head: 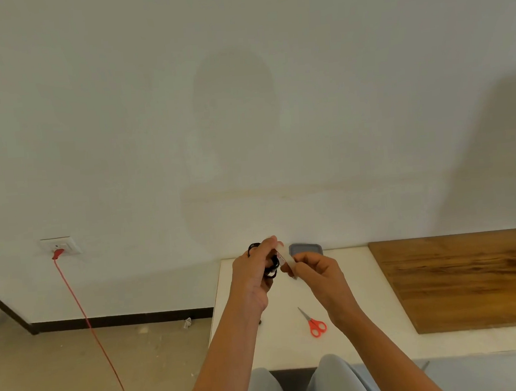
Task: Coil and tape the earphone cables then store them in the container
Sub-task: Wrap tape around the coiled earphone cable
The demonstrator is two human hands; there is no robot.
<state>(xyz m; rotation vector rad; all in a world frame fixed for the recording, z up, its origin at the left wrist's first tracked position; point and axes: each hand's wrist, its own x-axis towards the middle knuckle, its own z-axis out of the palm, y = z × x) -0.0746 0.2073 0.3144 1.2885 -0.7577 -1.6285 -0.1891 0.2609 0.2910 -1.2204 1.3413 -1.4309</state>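
Observation:
My left hand (253,269) grips a coiled black earphone cable (271,268), raised above the white table (360,295). A loop of the cable sticks out above the knuckles. My right hand (312,268) pinches a strip of clear tape (284,256) that runs from its fingertips up to the coil and my left fingertips. A grey container (305,248) sits at the table's far edge by the wall, partly hidden behind my hands.
Orange-handled scissors (314,323) lie on the table near my right forearm. A brown wooden board (467,277) covers the table's right side. A red cord (88,326) hangs from a wall socket (60,246) at the left. My knees show below the table edge.

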